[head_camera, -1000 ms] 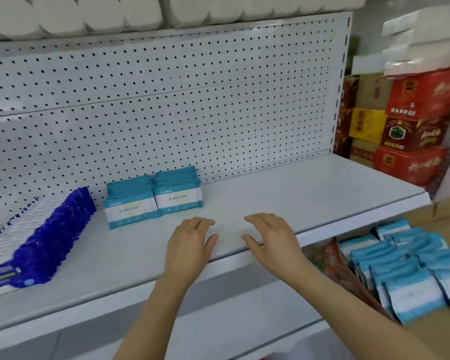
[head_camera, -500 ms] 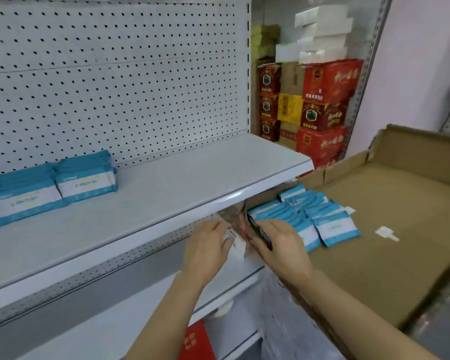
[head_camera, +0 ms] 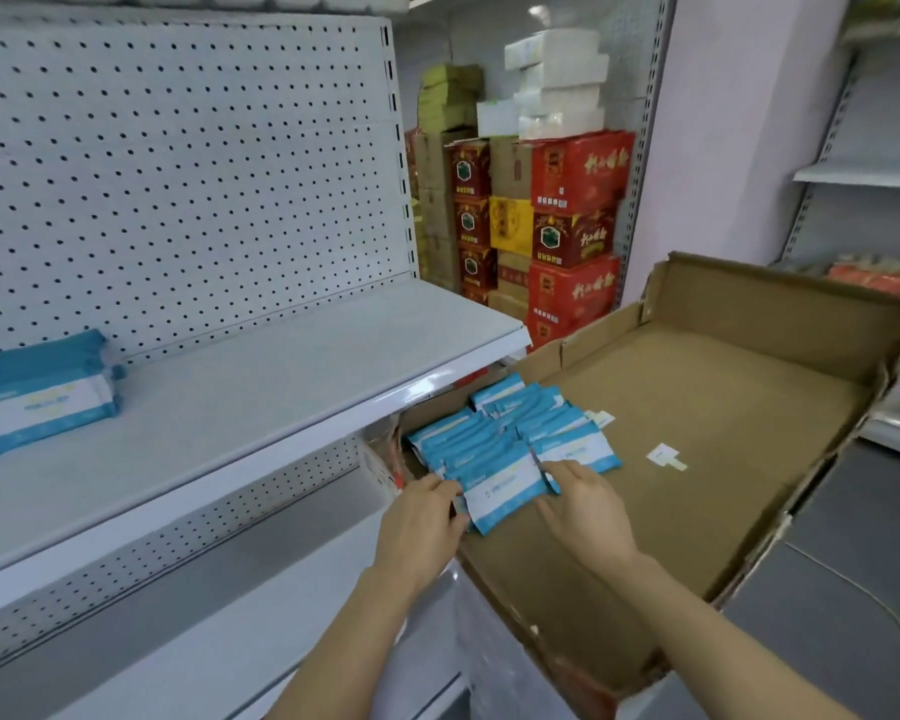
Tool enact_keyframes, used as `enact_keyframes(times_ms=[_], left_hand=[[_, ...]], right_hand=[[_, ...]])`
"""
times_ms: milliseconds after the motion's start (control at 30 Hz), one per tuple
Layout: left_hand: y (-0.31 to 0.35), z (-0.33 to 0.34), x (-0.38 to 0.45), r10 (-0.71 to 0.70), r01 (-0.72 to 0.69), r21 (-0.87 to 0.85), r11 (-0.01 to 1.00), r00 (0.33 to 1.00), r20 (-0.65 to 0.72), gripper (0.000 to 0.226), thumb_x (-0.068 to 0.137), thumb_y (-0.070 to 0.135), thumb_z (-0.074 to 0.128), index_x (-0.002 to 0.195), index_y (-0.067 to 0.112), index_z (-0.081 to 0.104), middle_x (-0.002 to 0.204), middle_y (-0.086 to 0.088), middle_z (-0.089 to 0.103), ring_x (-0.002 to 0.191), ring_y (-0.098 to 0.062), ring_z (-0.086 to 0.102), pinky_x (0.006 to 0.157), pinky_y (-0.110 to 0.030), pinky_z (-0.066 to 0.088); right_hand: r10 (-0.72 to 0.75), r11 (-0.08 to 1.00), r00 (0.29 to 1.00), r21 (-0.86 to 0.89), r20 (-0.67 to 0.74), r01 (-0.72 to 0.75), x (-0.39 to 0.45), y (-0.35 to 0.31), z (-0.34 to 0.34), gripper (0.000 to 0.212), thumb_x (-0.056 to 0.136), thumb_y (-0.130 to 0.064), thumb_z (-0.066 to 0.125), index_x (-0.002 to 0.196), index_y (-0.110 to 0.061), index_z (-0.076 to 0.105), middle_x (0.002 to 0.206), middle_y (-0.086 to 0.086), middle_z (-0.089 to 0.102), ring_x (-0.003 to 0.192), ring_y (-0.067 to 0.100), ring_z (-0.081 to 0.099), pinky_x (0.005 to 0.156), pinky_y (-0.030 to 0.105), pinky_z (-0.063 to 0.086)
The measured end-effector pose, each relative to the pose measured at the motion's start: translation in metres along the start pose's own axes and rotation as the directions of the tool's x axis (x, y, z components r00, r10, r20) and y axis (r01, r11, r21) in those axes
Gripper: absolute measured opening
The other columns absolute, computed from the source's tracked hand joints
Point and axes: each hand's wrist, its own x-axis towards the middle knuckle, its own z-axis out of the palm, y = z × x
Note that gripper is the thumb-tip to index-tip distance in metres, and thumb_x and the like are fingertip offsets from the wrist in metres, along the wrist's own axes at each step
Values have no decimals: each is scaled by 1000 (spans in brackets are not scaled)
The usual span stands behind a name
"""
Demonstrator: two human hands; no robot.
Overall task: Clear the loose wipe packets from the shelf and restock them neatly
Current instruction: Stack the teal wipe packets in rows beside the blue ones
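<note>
Several blue-and-white wipe packets (head_camera: 510, 433) lie heaped in the near left corner of a wide, shallow cardboard box (head_camera: 697, 433). My left hand (head_camera: 422, 517) and my right hand (head_camera: 585, 504) grip the nearest stack of packets (head_camera: 500, 488) from either side, fingers curled round its edges. A neat stack of the same packets (head_camera: 42, 397) stands at the left on the white shelf board (head_camera: 261, 392), against the pegboard back.
Red and yellow cartons (head_camera: 557, 226) topped with white tissue packs (head_camera: 557, 85) are piled behind the shelf end. A lower shelf (head_camera: 261, 605) runs under the board. Small paper scraps (head_camera: 663, 454) lie on the box floor. Another rack (head_camera: 863, 174) stands at right.
My hands left the shelf board, dropped to the cardboard box on the right and now hold a stack of packets there. My view swung right and down.
</note>
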Motion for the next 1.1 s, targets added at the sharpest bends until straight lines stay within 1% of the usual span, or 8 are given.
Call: enact_keyframes(times_ms=[200,300,400,500,600,833,1000,1100], left_hand=[[37,36,44,-184,181,146,973,983,10,51,93,44,57,137,23,46,134,0,49,123,-19,43,99,-30,38],[49,64,60,-320,295,327,898,947,23,82,84,62,59,147,21,28,143,-3,37,132,-25,34,107,-36,32],[53,85,65,-427,382,436,815,904,6,89,83,58,62,151,20,21,150,-6,29,139,-29,26,110,-40,28],[54,96,64,-459,436,460,773,886,-68,76,79,41,71,143,21,36,142,-9,39,129,-31,37,101,-40,37],[59,100,63,-466,468,431,772,877,-119,61,63,31,84,117,21,58,113,-11,55,101,-31,52,81,-40,46],[56,83,51,-616,597,-159,786,778,-123,24,81,26,76,92,27,55,107,7,55,87,-11,57,69,-22,46],[67,69,43,-721,557,-570,604,687,-93,23,84,22,76,101,22,61,102,8,64,84,3,58,61,-7,46],[67,56,37,-752,504,-674,540,648,-118,32,84,24,76,110,16,62,105,4,69,85,-5,65,67,-12,52]], right_hand=[[21,999,995,-50,102,-16,44,64,-6,50,93,-38,58,138,-19,48,134,0,55,122,20,51,94,31,43],[25,997,980,-76,199,-10,67,96,-4,57,94,-45,56,141,-16,42,139,2,49,126,22,46,96,29,40],[30,999,963,-45,269,-19,84,116,2,65,92,-47,59,143,-13,37,142,5,43,127,25,43,98,32,40],[28,999,958,18,285,-35,94,126,9,72,89,-45,63,145,-13,33,142,6,41,126,26,41,102,33,38],[50,998,962,24,268,-58,99,133,18,78,86,-47,67,146,-12,32,142,8,41,125,28,40,103,35,35],[205,972,924,42,323,-231,115,134,31,90,74,-58,73,141,-12,35,136,11,48,123,28,43,101,35,35],[225,849,897,376,379,-372,116,134,38,63,66,-28,89,110,-13,47,117,7,50,101,20,51,81,29,41],[231,756,903,518,362,-401,110,130,38,47,72,-14,84,103,-13,48,107,3,53,101,22,56,75,27,39]])
